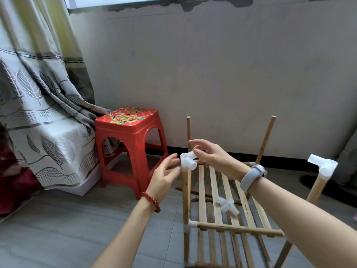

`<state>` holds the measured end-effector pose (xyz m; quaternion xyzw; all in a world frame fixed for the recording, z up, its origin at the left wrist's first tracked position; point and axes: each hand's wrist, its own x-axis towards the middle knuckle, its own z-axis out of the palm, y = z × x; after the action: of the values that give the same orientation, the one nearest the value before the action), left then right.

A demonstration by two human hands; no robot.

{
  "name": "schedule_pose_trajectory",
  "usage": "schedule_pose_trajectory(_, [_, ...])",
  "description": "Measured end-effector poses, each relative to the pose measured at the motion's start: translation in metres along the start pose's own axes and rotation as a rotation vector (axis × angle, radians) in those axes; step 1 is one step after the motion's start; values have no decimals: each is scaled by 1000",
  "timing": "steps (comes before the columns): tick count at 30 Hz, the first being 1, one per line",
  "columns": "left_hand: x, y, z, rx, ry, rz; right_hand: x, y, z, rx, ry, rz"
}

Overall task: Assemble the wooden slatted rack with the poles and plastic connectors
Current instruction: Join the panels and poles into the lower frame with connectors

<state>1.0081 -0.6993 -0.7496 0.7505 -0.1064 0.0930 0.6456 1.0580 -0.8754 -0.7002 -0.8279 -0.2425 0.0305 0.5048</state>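
Note:
A wooden slatted rack (226,192) stands on the floor with upright poles at its corners. A white plastic connector (188,161) sits on top of the near-left pole (185,196). My right hand (210,154) pinches that connector from the right with thumb and fingers. My left hand (164,174) hovers just left of it, fingers spread and blurred, holding nothing. A second connector (323,165) caps the near-right pole (316,190). A loose connector (228,206) lies on the slats. Two bare poles (265,140) rise at the back.
A red plastic stool (131,144) stands left of the rack, against a patterned curtain (40,105). A pale wall (222,74) runs behind the rack. Loose poles (204,196) lie on the grey tile floor (67,229) under the slats.

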Motion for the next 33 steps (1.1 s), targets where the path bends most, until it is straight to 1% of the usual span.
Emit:
schedule_pose_trajectory(2, [2,12,6,12,3,106,-6,15,-5,67,140,55])
schedule_pose_trajectory(3, [4,16,12,74,-21,172,-9,24,-7,65,172,94])
schedule_pose_trajectory(5, [6,19,24,260,-34,285,-19,49,-7,-26,126,180])
schedule_pose_trajectory(7, [6,14,32,409,77,384,-34,78,-3,-205,34,257])
schedule_pose_trajectory(9, [6,6,39,537,262,517,-51,108,2,-383,-40,318])
schedule_pose_trajectory(11, [10,0,48,631,410,616,-66,137,2,-529,-112,360])
schedule_pose_trajectory(12, [13,-2,53,656,451,640,-72,149,1,-574,-141,373])
schedule_pose_trajectory(17, [20,-9,59,687,542,644,-82,189,10,-607,-216,480])
schedule_pose_trajectory(20, [20,-15,63,838,657,606,-80,209,21,-725,-182,511])
schedule_pose_trajectory(22, [22,-16,68,874,691,588,-77,221,28,-870,-135,486])
schedule_pose_trajectory(24, [23,-17,70,875,708,589,-72,228,33,-949,-104,429])
schedule_pose_trajectory(28, [23,-17,71,845,693,589,-57,229,36,-978,-128,320])
schedule_pose_trajectory(31, [24,-15,71,832,676,600,-45,225,37,-967,-104,338])
schedule_pose_trajectory(33, [25,-13,70,823,662,598,-40,218,38,-974,-127,350])
